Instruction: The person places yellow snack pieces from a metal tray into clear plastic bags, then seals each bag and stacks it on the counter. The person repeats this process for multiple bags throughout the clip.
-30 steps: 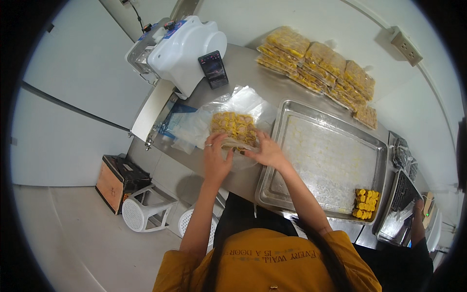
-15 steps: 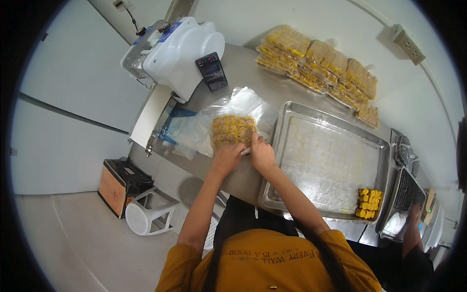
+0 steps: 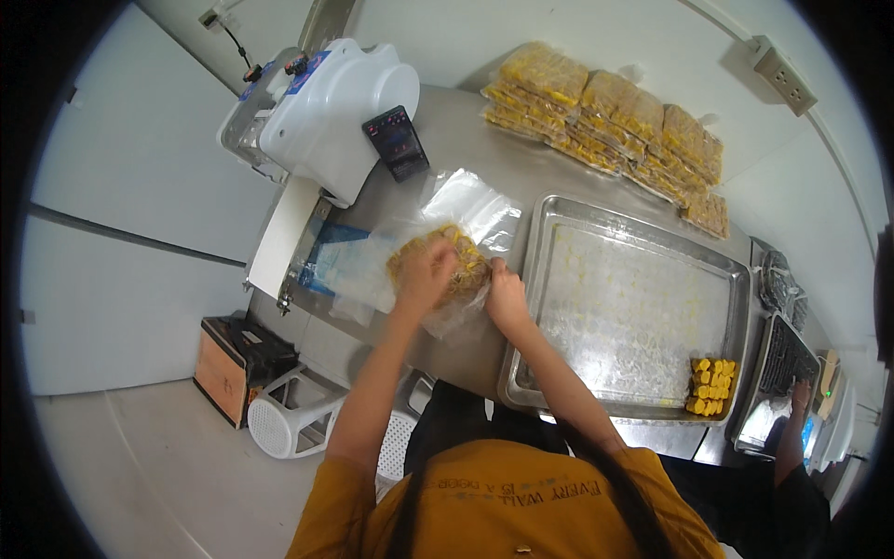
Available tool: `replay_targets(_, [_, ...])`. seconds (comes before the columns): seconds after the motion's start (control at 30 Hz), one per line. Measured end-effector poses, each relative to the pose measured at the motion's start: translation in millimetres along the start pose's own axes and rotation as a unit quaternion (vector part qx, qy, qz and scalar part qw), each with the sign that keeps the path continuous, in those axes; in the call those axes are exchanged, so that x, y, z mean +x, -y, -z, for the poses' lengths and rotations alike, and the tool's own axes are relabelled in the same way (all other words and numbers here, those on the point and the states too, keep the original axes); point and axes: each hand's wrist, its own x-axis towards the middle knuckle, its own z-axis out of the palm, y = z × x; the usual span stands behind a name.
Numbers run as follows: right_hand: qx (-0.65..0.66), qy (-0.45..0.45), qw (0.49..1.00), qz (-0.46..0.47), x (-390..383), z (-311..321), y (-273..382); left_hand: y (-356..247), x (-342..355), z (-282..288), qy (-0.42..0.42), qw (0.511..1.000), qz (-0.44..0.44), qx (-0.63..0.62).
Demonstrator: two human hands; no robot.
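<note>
A clear plastic bag (image 3: 468,315) of yellow-and-brown food pieces (image 3: 466,279) lies on the steel table before me. Over the left part of these pieces is my left hand (image 3: 426,273), its fingers curled, blurred and partly hidden; whether it grips the bag I cannot tell. At the bag's right edge, my right hand (image 3: 507,296) pinches the plastic between thumb and fingers. Just beyond the bag lie flat clear bags (image 3: 472,207). More clear plastic (image 3: 358,270) spreads to the left, beside a blue sheet (image 3: 337,253).
A large metal tray (image 3: 633,307) to the right holds yellow pieces (image 3: 712,387) in its near right corner. Filled bags (image 3: 605,121) are stacked along the wall. A white machine (image 3: 335,112) with a phone (image 3: 396,143) against it stands at left. Another person's hand (image 3: 799,399) is at far right.
My left hand has moved up from the bag's near edge onto the food pieces. The bag now lies tilted and its near edge is loose. My right hand stays at the right edge.
</note>
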Motion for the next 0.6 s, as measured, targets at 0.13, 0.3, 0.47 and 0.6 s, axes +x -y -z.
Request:
replay_targets(0.13, [0.01,0.011,1.0,-0.012,0.6,-3.0,-0.3,46.6,78.6,-3.2,0.055,0.988,0.08,0.12])
replay_targets(0.3, [0.049,-0.02,0.999,-0.008,-1.6,-9.6,-3.2,83.5,110.1,-28.5,0.232,0.968,0.083,0.055])
replay_targets(0.47, [0.063,-0.026,0.998,0.013,-3.1,-13.6,-0.8,87.9,98.5,-57.2,0.108,0.972,0.154,-0.141])
replay_targets(0.6, [0.037,-0.015,0.999,-0.01,-2.2,-10.4,6.5,75.1,93.2,-43.2,0.067,0.973,0.098,-0.197])
